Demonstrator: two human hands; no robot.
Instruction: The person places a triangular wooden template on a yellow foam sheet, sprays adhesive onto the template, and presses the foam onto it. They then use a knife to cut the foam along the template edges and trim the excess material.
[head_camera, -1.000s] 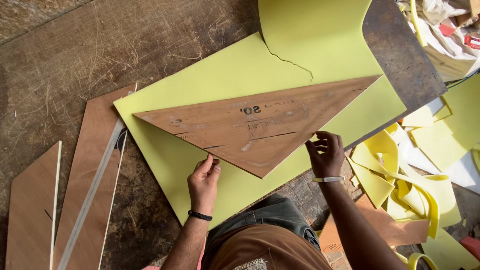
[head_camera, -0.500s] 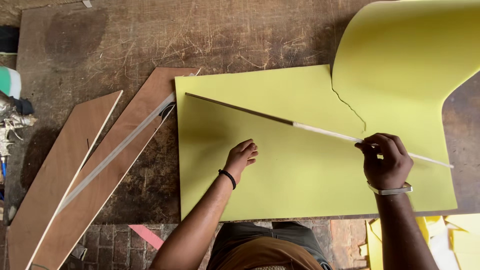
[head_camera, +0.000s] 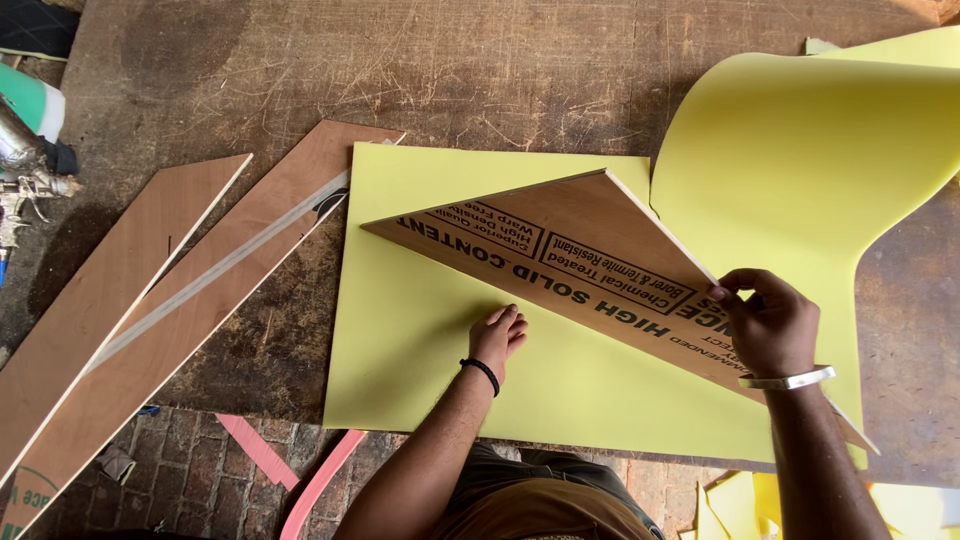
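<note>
A yellow sheet (head_camera: 420, 340) lies flat on a worn wooden board (head_camera: 420, 80), its right part curling upward. My right hand (head_camera: 768, 322) grips the edge of a triangular plywood piece (head_camera: 580, 245), which is tilted over the sheet with its printed underside showing. My left hand (head_camera: 497, 338) presses flat on the yellow sheet just below the plywood's lower edge, fingers together. A black band is on my left wrist, a metal bangle on my right.
Two long tapered plywood strips (head_camera: 110, 290) (head_camera: 240, 270) lie to the left. A spray gun (head_camera: 25, 175) sits at the far left edge. Pink strips (head_camera: 300, 470) lie on the brick floor below, yellow offcuts (head_camera: 740, 500) at bottom right.
The plywood triangle lay flat on the sheet, then stood on edge, and now tips over with its printed side showing. My left hand stays on the sheet.
</note>
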